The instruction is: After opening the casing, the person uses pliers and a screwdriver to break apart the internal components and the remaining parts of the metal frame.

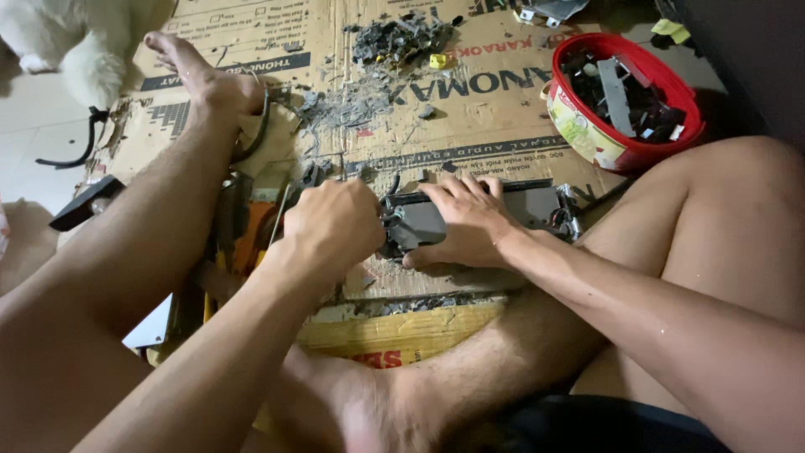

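Flattened brown cardboard covers the floor, and the person sits on it with bare legs drawn in on both sides. Up at the top right stands a red round tub with a printed wall, loaded with dark plastic and metal scraps. At the top left corner sits a white fluffy animal, just beside the outstretched foot. Down in the middle lies the grey and black electronic unit, a flat oblong casing resting on the cardboard between the knees. The right hand lies flat on top of it, fingers spread and pressing down, thumb tucked along the near edge. The left hand is balled into a fist right at the unit's left end, fingers curled tight together around something thin; what it grips is hidden inside the fist. Just left of that fist sits an orange and yellow tool, partly under the forearm. Farther up, a heap of grey plastic fragments spreads over the cardboard, with a small yellow piece at its edge
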